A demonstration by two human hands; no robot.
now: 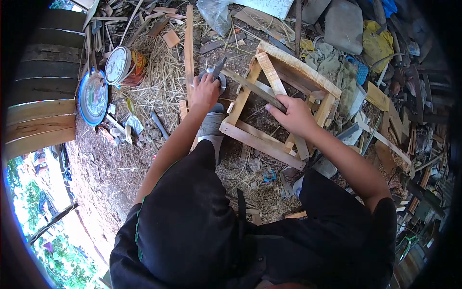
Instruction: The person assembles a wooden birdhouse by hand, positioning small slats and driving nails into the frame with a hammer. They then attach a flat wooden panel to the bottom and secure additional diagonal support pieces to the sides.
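Observation:
My right hand (pixel 293 115) is closed around the wooden handle of a hammer (pixel 252 88), over the wooden frame. The hammer's dark head points left, right beside my left hand (pixel 206 91). That hand's fingers are curled down over a round silvery dish (pixel 222 82); whatever they hold is hidden. The wooden frame (pixel 262 144), a box shape of pale slats, lies tilted on the ground between my feet. A loose-looking slat (pixel 271 72) slants across its inside. My shoe (pixel 211 124) stands just below my left hand.
A paint bucket (pixel 118 66) and a blue-rimmed basin (pixel 93 98) are at the left. A long wooden strip (pixel 189 53) lies beside straw. A dark bar (pixel 159 125) rests on the dirt. Scrap wood, cloth (pixel 332 67) and a grey jerrycan (pixel 343 26) crowd the right.

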